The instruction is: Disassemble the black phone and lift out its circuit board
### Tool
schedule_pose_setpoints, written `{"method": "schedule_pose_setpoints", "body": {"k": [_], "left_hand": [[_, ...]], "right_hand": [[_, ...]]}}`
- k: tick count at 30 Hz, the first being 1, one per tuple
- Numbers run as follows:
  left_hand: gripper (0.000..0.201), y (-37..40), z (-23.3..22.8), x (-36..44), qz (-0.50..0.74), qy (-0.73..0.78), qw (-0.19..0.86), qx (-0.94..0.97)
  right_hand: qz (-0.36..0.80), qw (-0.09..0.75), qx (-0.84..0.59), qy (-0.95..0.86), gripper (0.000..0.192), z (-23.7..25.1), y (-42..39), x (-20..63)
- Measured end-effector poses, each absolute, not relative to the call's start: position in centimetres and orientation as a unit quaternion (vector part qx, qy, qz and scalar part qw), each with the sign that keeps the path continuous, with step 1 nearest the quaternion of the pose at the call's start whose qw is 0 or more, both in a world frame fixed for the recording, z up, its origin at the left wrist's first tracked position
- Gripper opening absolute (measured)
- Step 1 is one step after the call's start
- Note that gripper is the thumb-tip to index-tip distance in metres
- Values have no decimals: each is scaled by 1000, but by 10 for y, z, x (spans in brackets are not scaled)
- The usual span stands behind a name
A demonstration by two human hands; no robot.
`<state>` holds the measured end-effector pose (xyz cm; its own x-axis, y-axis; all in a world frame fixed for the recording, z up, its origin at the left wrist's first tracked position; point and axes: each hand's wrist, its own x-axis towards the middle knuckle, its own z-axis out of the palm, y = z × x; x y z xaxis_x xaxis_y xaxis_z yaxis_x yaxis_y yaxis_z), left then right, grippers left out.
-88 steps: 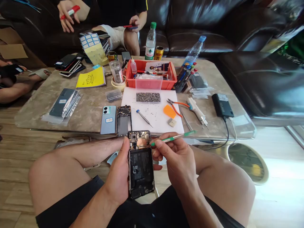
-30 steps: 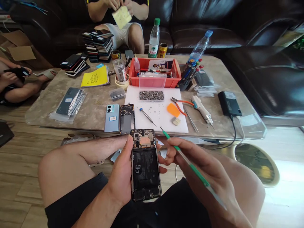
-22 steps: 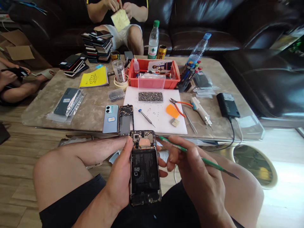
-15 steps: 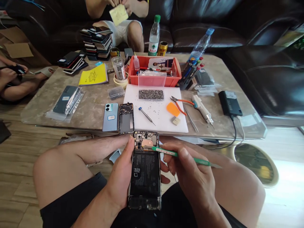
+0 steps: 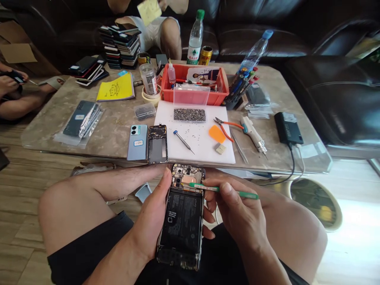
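2 hands work over the person's lap, just short of the bench (image 5: 113, 134). the opened phone (image 5: 182, 217) lies back-up in the left hand (image 5: 151, 221), whose fingers (image 5: 208, 233) curl closed round its edges. the right hand (image 5: 237, 213) pinches a green pry tool (image 5: 222, 190), its tip on the board near the cameras. a slip or hard push there could likely tear a connector or gouge the battery.

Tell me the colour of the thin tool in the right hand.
Green, with a pale tip; the tool shows clearly in the head view, over the opened phone.
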<state>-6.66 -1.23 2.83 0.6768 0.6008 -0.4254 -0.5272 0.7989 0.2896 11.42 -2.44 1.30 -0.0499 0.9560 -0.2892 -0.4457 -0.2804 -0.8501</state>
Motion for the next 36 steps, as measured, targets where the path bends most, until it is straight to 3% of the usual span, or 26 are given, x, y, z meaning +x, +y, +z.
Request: {"method": "schedule_pose_setpoints", "body": {"k": [13,36], "left_hand": [[72,-14,28,-71,317,272,907,58],[73,-12,30,-73,281,276,918,51]], "right_hand": [[640,550,-433,-317,32,11,-27,120],[596,538,-391,-451,17,7,-25,144]]}}
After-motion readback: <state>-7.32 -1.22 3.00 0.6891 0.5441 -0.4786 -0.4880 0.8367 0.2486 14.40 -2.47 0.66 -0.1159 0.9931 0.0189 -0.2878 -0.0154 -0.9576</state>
